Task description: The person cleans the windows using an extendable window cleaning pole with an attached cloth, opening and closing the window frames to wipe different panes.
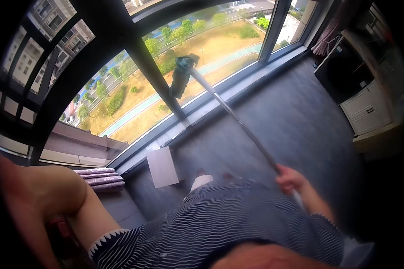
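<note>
My right hand (291,179) is closed around the lower part of a long metal pole. At its far end, the pole carries a dark green, fringed mop head (182,76), together making a mop. The head is raised in front of the large window (220,58); I cannot tell whether it touches the glass. The pole (240,121) slants up and to the left from my hand. My left arm (54,190) is bent at the left edge, and its hand is out of view.
A pale low box or stool (162,167) stands on the dark grey floor (300,116) below the sill. Folded purple patterned fabric (101,178) lies at left. A white cabinet (366,110) is at right, near a gathered curtain (326,40).
</note>
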A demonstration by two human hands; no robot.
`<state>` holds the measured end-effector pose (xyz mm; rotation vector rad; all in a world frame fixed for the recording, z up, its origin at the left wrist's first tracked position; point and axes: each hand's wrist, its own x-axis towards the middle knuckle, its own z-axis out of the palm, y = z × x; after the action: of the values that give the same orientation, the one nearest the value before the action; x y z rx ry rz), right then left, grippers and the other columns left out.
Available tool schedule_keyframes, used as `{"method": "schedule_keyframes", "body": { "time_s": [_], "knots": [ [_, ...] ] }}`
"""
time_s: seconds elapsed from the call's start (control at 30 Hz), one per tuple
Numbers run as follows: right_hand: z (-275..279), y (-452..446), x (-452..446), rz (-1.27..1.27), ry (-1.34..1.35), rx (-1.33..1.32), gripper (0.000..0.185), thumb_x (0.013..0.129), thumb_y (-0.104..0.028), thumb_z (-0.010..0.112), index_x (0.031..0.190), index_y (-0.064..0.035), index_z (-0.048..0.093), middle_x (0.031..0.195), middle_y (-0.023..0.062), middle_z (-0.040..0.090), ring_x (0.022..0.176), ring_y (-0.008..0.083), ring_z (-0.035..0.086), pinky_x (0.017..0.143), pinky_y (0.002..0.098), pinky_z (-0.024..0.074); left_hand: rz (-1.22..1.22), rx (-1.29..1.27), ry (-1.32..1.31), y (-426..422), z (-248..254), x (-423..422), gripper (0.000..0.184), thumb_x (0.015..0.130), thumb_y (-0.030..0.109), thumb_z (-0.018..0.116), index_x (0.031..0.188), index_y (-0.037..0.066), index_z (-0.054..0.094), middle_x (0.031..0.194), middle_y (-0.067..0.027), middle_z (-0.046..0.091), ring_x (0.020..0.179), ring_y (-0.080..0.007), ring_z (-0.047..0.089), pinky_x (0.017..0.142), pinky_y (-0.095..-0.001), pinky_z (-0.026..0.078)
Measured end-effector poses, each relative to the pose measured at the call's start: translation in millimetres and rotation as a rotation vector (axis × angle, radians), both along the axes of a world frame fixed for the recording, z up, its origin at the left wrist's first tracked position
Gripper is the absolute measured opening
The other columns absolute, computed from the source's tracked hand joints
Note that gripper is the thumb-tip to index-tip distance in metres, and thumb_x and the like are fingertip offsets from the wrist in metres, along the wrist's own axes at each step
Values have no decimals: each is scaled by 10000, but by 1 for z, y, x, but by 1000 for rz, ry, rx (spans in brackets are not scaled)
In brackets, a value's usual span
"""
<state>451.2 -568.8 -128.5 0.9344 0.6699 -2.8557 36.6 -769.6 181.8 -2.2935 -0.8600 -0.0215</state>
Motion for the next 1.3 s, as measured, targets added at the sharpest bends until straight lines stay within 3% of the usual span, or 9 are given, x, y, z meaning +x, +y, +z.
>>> {"method": "schedule_keyframes", "body": {
  "time_s": [0.43, 0.57, 0.67, 0.8, 0.93, 1.0, 1.1, 1.27, 1.3],
  "knots": [
    [16, 45, 4, 105, 68, 278, 669, 791, 78, 461, 1354, -236, 282, 554, -6, 358, 363, 53, 245, 314, 222, 240, 104, 136, 40, -5, -7, 55, 305, 841, 225, 557, 1140, 167, 537, 1218, -92, 480, 1168, -261, 431, 953, -432, 372],
    [25, 68, -10, 118, 78, 522, 696, 747, 53, 561, 1332, -203, 285, 507, -7, 378, 382, 108, 379, 332, 272, 294, 122, 242, 90, 5, -13, 58, 307, 838, 217, 559, 1138, 158, 536, 1210, -95, 485, 1162, -261, 437, 951, -426, 374],
    [24, 87, -26, 58, 184, 611, 697, 772, 29, 553, 1347, -233, 257, 498, -11, 344, 381, 100, 348, 324, 265, 276, 133, 299, 78, 8, -14, 59, 308, 836, 211, 562, 1138, 151, 536, 1205, -97, 489, 1158, -261, 441, 949, -422, 375],
    [51, 95, -88, -129, 575, 583, 567, 882, -21, 438, 1376, -203, 230, 570, 13, 439, 416, 63, 379, 375, 213, 322, 139, 361, 52, 8, -8, 67, 310, 834, 203, 565, 1136, 142, 535, 1197, -100, 495, 1152, -260, 446, 947, -416, 377],
    [90, 116, -163, -219, 588, 1201, 495, 914, -81, 385, 1376, -135, 214, 497, -24, 383, 376, 41, 354, 349, 189, 318, 134, 457, 73, -7, -6, 85, 312, 831, 196, 567, 1135, 132, 534, 1189, -102, 500, 1146, -260, 451, 945, -410, 380],
    [128, 110, -194, -268, 631, 1154, 474, 917, -90, 377, 1368, -109, 232, 474, -36, 361, 370, 26, 340, 343, 177, 301, 113, 513, 61, -14, -1, 92, 313, 830, 192, 569, 1135, 128, 534, 1186, -104, 503, 1143, -260, 454, 944, -408, 381],
    [168, 109, -248, -365, 618, 1479, 475, 913, -115, 407, 1363, -134, 253, 472, -56, 350, 355, 11, 310, 322, 179, 260, 84, 675, 7, -21, 14, 94, 315, 828, 186, 571, 1134, 121, 533, 1180, -106, 507, 1138, -260, 457, 942, -403, 382],
    [218, 111, -332, -498, 746, 1636, 463, 902, -147, 467, 1342, -161, 325, 521, -66, 363, 465, -22, 352, 412, 150, 276, 126, 1069, -290, -22, 13, 72, 318, 825, 176, 575, 1132, 109, 533, 1170, -109, 514, 1131, -260, 464, 939, -396, 385],
    [224, 109, -342, -493, 608, 1701, 473, 892, -154, 486, 1339, -167, 331, 619, -19, 536, 555, -7, 442, 498, 157, 361, 170, 1094, -431, -9, 8, 59, 318, 824, 174, 575, 1132, 107, 532, 1168, -110, 515, 1129, -259, 465, 939, -395, 386]
  ]
}}
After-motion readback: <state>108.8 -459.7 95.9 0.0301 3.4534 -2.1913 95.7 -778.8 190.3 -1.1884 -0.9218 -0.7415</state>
